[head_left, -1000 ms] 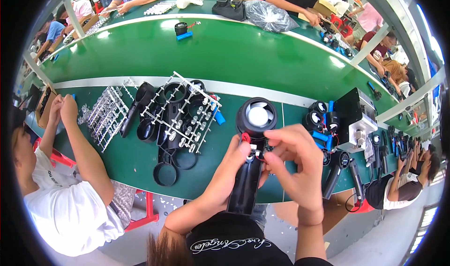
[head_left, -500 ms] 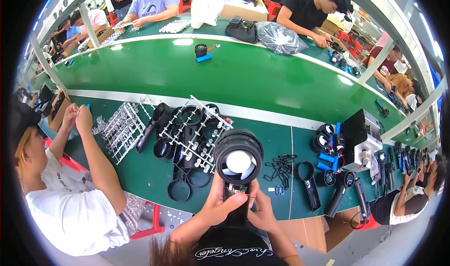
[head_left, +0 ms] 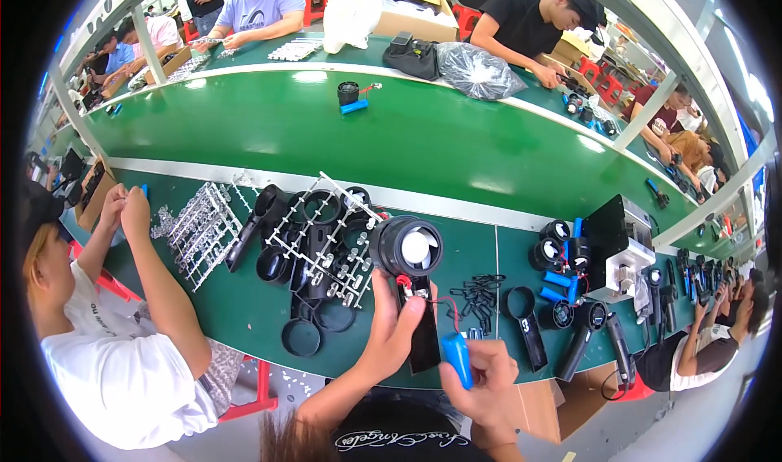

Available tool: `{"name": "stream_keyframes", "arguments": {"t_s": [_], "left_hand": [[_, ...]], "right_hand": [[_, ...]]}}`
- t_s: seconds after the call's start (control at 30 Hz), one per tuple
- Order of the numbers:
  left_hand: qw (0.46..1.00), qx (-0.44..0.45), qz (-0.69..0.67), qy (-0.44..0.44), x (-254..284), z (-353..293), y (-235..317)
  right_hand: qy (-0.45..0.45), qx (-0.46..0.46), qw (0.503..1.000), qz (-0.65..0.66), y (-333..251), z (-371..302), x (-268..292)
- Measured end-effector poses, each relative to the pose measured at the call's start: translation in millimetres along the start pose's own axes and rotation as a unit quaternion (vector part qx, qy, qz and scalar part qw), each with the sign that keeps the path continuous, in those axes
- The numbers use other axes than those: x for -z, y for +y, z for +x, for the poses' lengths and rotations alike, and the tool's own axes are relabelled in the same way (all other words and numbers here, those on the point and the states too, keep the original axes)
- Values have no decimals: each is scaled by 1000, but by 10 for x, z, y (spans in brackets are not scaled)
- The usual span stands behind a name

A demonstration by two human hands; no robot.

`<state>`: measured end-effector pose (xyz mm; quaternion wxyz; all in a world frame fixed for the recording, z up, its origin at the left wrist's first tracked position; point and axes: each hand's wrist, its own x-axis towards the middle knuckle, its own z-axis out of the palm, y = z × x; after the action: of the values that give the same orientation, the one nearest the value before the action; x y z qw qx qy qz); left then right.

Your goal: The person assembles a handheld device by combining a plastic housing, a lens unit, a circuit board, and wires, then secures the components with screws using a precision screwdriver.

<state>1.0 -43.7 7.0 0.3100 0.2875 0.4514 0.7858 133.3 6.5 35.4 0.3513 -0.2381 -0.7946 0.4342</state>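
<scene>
My left hand [head_left: 389, 336] is wrapped round the upper handle of a black handheld fan [head_left: 391, 246], its thumb pressed near the neck. The fan's round head, with a white hub, points up and away from me. The handle [head_left: 425, 344] is an opened shell with small wired parts at its neck. Between thumb and fingers of my right hand [head_left: 489, 380] is a blue cylindrical battery [head_left: 458, 360], held to the right of the handle. A red wire [head_left: 452, 309] loops from the neck towards the battery.
Clear plastic sprues [head_left: 322, 238] lie over black shells [head_left: 277, 262] on the left. Small black clips [head_left: 481, 295] lie right of the fan. Farther right are fan motors with blue batteries [head_left: 558, 279], handle shells [head_left: 525, 327] and a metal-fronted machine [head_left: 619, 258]. A co-worker [head_left: 130, 348] sits close left; a green conveyor [head_left: 269, 128] runs beyond.
My right hand has come away from the fan's neck to the right, drawing the blue battery into view on its wire. The fan has tilted, its head turning slightly right.
</scene>
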Motion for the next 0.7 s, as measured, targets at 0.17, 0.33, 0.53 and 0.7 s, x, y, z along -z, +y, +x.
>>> {"name": "stream_keyframes", "arguments": {"t_s": [0.17,0.33,0.53,0.7], "left_hand": [[997,17,-68,12,-58,-4,-82],[993,48,-106,29,-148,-5,-96],[979,79,-153,108,-138,49,-102],[983,74,-145,81,-196,-27,-192]], "right_hand": [[30,98,979,-177,-18,135,-213],[67,178,945,-265,45,160,-280],[71,202,927,-309,38,105,-173],[54,55,987,-143,5,46,-178]]}}
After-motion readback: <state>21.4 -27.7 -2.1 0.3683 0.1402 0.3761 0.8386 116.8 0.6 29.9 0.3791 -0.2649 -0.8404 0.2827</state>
